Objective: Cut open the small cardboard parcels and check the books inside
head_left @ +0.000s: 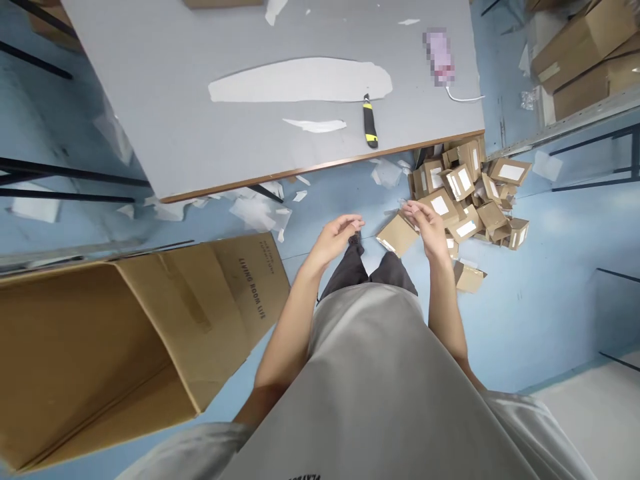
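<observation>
Both hands hover in front of my body, between me and the table's front edge. My left hand (336, 239) has its fingers bent, thumb close to the fingertips; whether something small is between them is too small to tell. My right hand (426, 223) is curled with fingertips together, and a small clear scrap seems to show at them. On the grey table (175, 147) lies a long white sheet (300, 80). A black and yellow utility knife (370, 123) touches its lower right edge. A thin white scrap (320, 125) lies nearer the table edge.
A large open cardboard box (200, 313) stands at my left. Several small cardboard boxes (465, 223) are heaped on the floor at the right, below the table corner. White scraps (260, 213) litter the floor. A blurred pink object (440, 57) with a white cable lies on the table.
</observation>
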### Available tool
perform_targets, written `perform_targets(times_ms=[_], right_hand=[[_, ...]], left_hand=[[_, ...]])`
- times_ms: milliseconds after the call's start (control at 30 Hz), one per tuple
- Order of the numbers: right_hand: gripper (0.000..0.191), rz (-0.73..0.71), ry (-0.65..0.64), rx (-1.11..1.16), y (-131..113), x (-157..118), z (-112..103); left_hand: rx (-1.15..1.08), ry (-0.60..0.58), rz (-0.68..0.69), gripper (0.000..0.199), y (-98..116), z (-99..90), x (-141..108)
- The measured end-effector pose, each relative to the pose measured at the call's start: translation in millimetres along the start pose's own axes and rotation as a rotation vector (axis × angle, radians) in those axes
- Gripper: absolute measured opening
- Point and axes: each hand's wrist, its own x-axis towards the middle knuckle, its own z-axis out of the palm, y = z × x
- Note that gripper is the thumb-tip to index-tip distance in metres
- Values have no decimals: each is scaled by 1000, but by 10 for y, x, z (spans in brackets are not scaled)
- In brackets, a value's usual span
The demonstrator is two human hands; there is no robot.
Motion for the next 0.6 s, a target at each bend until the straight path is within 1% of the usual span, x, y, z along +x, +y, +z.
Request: perform_targets(times_ms=[67,133,200,267,433,600], right_hand=[[64,12,3,6,-102,5,223],[64,24,-16,2,-203,6,419],[61,31,-28,-8,-301,15,569],[60,32,-9,-16,-387,36,670],[61,30,76,-32,-543,126,765],[61,14,117,-51,-700,260,734]], left_hand=[[-3,1,9,54,66,-209,67],[-12,2,9,54,119,-360,145],[-29,-11,8,54,162,-448,243],[-44,-44,7,54,200,-480,351],[-58,-144,3,51,308,-464,588],[-76,-184,-9,49,470,-522,753]])
